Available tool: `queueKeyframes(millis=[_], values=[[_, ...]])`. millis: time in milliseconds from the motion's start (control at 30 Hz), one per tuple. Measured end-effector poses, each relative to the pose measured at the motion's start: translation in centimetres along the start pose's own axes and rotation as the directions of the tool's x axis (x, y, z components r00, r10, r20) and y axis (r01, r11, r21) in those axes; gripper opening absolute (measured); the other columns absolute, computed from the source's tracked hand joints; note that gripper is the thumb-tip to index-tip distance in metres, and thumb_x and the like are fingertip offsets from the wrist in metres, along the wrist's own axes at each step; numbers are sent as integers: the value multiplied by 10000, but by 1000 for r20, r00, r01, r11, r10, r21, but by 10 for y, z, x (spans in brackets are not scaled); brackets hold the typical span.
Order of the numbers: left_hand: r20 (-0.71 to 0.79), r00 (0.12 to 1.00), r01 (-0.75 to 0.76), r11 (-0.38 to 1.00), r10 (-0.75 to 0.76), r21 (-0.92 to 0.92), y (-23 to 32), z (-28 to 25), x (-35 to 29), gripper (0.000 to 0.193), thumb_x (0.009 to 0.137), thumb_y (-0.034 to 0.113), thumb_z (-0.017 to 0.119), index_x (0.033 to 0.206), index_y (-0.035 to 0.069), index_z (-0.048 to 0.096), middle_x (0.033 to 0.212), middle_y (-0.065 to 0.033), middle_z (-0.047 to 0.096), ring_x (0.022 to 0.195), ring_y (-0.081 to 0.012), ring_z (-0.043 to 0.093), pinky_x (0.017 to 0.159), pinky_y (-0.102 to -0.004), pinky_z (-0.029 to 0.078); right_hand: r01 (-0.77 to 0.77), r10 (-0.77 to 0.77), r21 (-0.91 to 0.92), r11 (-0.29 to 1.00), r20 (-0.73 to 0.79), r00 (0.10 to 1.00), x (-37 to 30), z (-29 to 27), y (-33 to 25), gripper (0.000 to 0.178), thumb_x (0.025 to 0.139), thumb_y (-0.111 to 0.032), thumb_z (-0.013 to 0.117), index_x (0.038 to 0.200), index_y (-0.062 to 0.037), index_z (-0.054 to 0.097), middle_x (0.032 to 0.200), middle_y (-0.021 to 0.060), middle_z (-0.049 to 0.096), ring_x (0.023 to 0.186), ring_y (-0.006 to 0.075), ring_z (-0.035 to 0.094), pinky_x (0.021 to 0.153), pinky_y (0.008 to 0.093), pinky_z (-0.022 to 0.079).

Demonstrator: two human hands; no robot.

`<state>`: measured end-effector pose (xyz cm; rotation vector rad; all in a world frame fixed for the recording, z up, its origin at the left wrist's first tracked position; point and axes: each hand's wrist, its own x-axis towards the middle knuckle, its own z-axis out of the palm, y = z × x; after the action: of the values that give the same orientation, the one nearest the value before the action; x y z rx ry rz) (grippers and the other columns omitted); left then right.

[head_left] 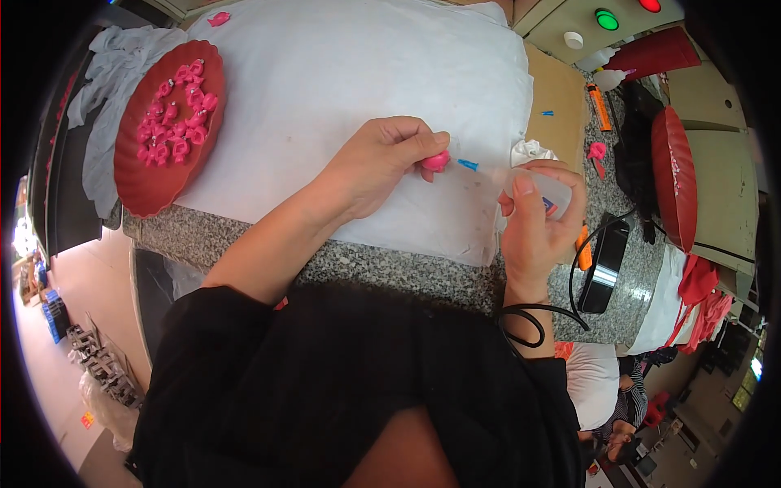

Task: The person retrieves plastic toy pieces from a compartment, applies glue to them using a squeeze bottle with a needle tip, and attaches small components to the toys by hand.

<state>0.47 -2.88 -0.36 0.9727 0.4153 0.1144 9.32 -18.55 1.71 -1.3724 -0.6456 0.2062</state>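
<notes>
Between the thumb and fingers of my left hand [390, 159] is a small pink moulded piece [437, 161], held above the white cloth [342, 89]. My right hand [541, 215] is wrapped round a translucent squeeze bottle [550, 192] with a blue needle tip [468, 164]. The tip points left at the pink piece, with a short gap between them. At the left, a red scalloped plate [134, 175] bears a heap of similar pink pieces [181, 122]. One more pink piece [219, 19] lies at the far left of the cloth.
Crumpled white tissue [533, 151] lies beside my right hand. Farther right are an orange-handled tool [599, 107], a black phone [606, 264] with a cable, and a second red plate [674, 179]. A machine panel with a green button [607, 19] stands at the far right. Another person [622, 423] is at lower right.
</notes>
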Motion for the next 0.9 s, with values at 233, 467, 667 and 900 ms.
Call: queueKeyframes(millis=[233,467,667,900], values=[[-13,1000,7,1000,-6,23,0,1,0,187,850,172,579,742,22,606,756,-57,589,725,-135,511,696,-264,418,-37,36,19,999,39,999,0,-1,0,178,776,-4,617,875,-8,469,858,75,526,659,99,517,564,206,429],[-25,1000,-9,996,11,91,0,4,-3,182,836,184,604,733,34,603,745,-41,581,692,-121,492,697,-251,412,327,-287,-314,891,165,943,4,0,-6,223,718,-4,664,854,1,487,813,107,532,656,124,513,542,236,420],[-39,999,-12,990,17,142,-1,8,-5,199,835,191,607,703,44,587,742,-36,581,690,-120,489,696,-250,408,394,-344,-368,842,196,918,3,4,-13,227,695,1,676,829,0,493,735,106,540,577,108,495,483,220,383],[-24,1000,16,997,-14,75,2,2,-2,211,840,191,599,686,48,579,745,-52,587,721,-133,516,690,-256,411,-284,323,248,926,-132,937,10,4,-5,134,761,-67,633,785,-33,505,641,37,535,481,94,477,422,206,343]])
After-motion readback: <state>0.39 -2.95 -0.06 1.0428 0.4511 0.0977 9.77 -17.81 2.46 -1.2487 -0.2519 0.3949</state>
